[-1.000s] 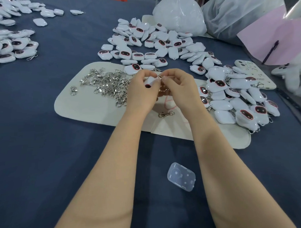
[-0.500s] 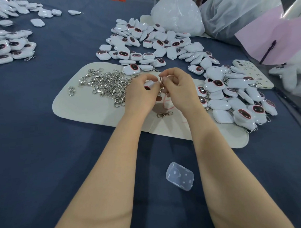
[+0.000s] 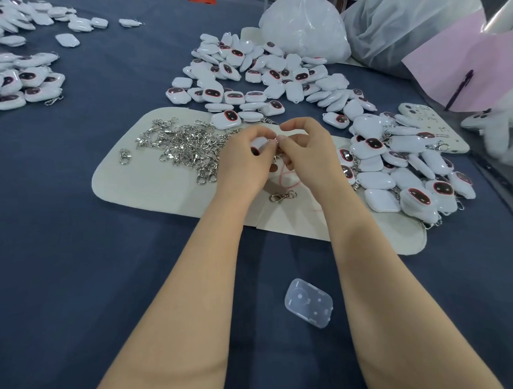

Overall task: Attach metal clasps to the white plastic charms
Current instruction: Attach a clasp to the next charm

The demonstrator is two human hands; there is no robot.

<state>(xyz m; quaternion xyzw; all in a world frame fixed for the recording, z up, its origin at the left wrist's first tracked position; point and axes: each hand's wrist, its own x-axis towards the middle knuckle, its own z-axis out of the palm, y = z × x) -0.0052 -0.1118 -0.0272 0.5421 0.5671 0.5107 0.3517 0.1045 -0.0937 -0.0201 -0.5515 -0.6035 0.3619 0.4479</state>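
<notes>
My left hand (image 3: 244, 162) pinches a white plastic charm (image 3: 259, 143) with a dark face, held above the cream mat (image 3: 150, 180). Right against it, my right hand (image 3: 309, 149) has its fingertips closed on a small metal clasp (image 3: 274, 141) at the charm's edge; most of the clasp is hidden by the fingers. A heap of loose metal clasps (image 3: 183, 144) lies on the mat to the left. One single clasp (image 3: 282, 196) lies on the mat below my hands. A pile of white charms (image 3: 260, 75) lies behind the mat.
Charms with clasps on them are heaped at the right (image 3: 405, 171). More charms (image 3: 18, 83) lie at the far left. A clear plastic case (image 3: 309, 302) sits on the blue cloth near me. White plastic bags (image 3: 304, 29) and pink paper (image 3: 472, 70) stand at the back right.
Both hands stay together over the mat, with small finger movements on the charm and clasp. The view has shifted slightly.
</notes>
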